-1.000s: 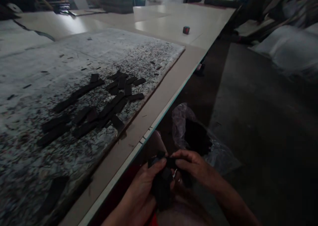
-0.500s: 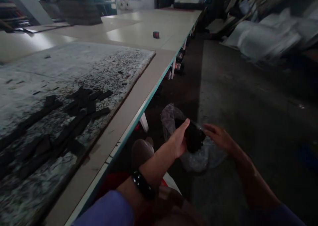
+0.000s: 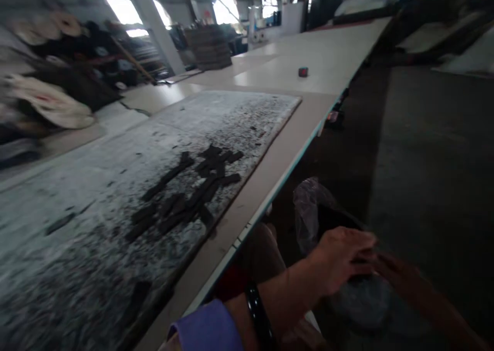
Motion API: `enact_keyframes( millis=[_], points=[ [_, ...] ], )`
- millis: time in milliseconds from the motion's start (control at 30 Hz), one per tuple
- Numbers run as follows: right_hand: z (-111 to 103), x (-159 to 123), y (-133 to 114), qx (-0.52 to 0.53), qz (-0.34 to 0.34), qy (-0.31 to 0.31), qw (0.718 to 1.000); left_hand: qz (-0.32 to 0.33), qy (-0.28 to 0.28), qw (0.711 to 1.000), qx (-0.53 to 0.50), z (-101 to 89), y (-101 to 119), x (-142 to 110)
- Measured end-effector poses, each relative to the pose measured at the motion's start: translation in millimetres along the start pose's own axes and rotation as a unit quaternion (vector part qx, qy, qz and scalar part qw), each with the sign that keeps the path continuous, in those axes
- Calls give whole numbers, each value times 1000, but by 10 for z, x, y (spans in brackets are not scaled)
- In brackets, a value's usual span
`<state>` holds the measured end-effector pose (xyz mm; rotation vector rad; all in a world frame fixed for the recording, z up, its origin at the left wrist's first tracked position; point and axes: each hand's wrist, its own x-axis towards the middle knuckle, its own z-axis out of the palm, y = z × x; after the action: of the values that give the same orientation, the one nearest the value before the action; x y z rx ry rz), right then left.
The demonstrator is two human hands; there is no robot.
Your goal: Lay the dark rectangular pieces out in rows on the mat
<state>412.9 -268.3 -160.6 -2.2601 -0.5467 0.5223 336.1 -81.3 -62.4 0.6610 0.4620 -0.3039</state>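
Note:
My left hand (image 3: 339, 258) reaches across to a clear plastic bag (image 3: 309, 212) that sits on the floor beside the table; its fingers lie together over the bag's dark mouth. My right hand (image 3: 397, 276) is dim and smeared just to the right, touching the same bag. Whether either hand holds any black piece is hidden. A black band is on my left wrist (image 3: 257, 310). On the grey, scratched cutting board (image 3: 116, 186) lie several black strips (image 3: 189, 196) in a loose heap.
The long pale table (image 3: 332, 57) runs away from me, with a small dark red-sided object (image 3: 303, 72) on it. Rolls of material (image 3: 50, 104) are stacked at the left. The dark floor (image 3: 432, 150) lies to the right of the table edge.
A second ago both hands held black pieces near my lap. They moved out to the plastic bag, and now the left hand lies over its mouth. The view has swung up and left.

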Motion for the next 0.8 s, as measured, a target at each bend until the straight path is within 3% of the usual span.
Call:
enact_keyframes(
  millis=[100,233,300,367,467,567,633,700,800],
  points=[
    [4,309,-426,24,-23,-27,999,79,-23,996,-25,-20,264,-398],
    [150,569,-1482,10,-78,-28,996,195,-2,974,-112,-263,629,-1083],
    [311,593,-2080,14,-135,-56,989,241,42,953,-181,-465,756,-1458],
    [517,602,-2623,9,-198,-89,976,251,120,926,-254,-683,837,-1818],
    [868,652,-3271,-17,-331,-140,933,296,212,865,-345,-979,883,-2270],
    [1204,747,-3717,-42,-426,-177,886,327,256,805,-423,-1184,890,-2564],
    [1388,814,-3917,-68,-462,-199,862,337,258,781,-458,-1268,895,-2671],
    [1531,873,-4050,-108,-487,-217,839,350,250,769,-474,-1325,895,-2722],
    [1682,934,-4147,-173,-517,-245,802,350,223,781,-466,-1394,860,-2741]
  ],
)
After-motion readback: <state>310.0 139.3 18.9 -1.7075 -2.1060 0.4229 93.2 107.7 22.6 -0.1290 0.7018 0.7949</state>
